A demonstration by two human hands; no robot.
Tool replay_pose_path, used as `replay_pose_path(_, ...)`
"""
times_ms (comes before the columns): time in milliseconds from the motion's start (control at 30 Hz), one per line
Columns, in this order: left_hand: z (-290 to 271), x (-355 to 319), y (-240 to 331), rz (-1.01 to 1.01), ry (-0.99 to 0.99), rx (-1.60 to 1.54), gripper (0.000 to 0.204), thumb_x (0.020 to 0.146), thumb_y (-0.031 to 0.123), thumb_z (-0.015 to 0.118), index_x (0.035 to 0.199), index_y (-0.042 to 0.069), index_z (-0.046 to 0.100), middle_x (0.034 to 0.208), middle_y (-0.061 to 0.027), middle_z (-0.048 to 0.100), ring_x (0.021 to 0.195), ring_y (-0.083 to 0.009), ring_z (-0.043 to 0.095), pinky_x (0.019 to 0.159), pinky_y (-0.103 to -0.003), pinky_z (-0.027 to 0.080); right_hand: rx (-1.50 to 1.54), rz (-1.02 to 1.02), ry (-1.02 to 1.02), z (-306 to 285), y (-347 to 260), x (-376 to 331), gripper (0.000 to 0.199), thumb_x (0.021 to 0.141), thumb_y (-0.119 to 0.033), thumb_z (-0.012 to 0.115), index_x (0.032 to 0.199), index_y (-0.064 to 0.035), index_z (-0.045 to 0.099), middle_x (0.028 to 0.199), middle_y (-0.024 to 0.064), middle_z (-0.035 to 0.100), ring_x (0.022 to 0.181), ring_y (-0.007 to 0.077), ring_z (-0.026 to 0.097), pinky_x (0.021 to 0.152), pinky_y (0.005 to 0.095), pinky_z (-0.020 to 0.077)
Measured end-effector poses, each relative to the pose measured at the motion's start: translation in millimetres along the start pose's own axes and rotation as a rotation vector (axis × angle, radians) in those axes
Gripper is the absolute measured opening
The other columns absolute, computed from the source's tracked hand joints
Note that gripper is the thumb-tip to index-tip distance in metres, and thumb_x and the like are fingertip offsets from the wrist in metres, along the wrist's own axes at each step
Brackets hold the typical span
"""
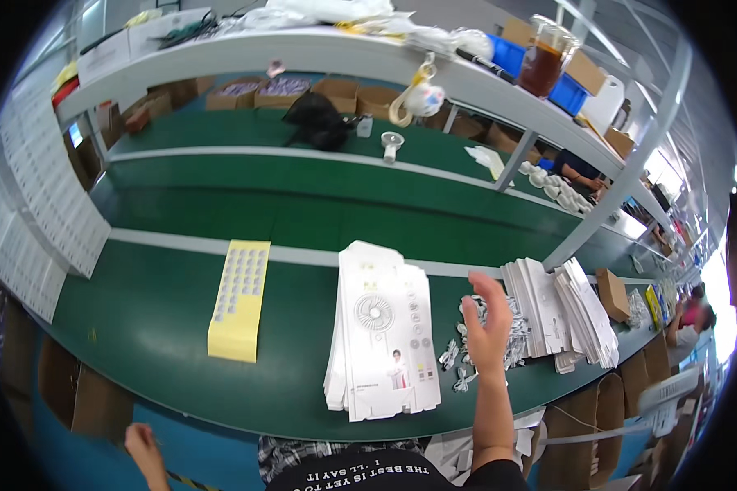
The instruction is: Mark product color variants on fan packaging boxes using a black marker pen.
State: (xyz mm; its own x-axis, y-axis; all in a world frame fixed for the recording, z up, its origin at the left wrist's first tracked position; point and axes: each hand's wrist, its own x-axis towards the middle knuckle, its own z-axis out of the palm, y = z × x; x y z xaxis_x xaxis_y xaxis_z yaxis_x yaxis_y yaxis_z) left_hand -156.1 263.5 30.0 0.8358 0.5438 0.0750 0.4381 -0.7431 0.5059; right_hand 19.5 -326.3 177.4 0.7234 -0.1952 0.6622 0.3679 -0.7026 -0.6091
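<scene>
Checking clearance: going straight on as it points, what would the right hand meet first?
The right hand would likely meet the pale rail first; depth is unclear, so it may pass above.

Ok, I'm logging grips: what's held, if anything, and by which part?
Nothing shows in the right hand, open by the white cables. The left hand is blurred; whether it holds anything can't be told.

Bright light, white glare far right — faint sheen on green tabletop (155, 307), bent edges, black corners
</scene>
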Motion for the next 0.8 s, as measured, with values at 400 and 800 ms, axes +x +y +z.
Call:
replay_pose_path(400, 79, 200, 53, 0.258, 0.415, 0.363, 0.055, 0.085, 0.017, 0.067, 0.131, -0.005, 0.047, 0.124, -0.0242, 0.056, 0.102, -0.0435, 0.059, 0.09, -0.048, 0.049, -0.307, -0.521, 0.377, -2, -40, 256, 0.019, 0.084, -0.005, 0.062, 0.101, 0.0014, 0.063, 0.105, 0.017, 0.066, 0.102, 0.0355, 0.062, 0.087, 0.0393, 0.0482)
replay_pose_path(800, 139, 189, 67, 0.127, 0.377, 0.241, 0.038, 0.093, 0.014, 0.054, 0.127, -0.002, 0.048, 0.139, -0.0263, 0.04, 0.126, -0.042, 0.041, 0.108, -0.05, 0.031, -0.863, 0.156, -0.276, 105, -94, 432, 0.059, 0.071, -0.052, 0.065, 0.116, -0.0151, 0.07, 0.119, 0.0115, 0.067, 0.11, 0.0324, 0.064, 0.091, 0.0444, 0.0499)
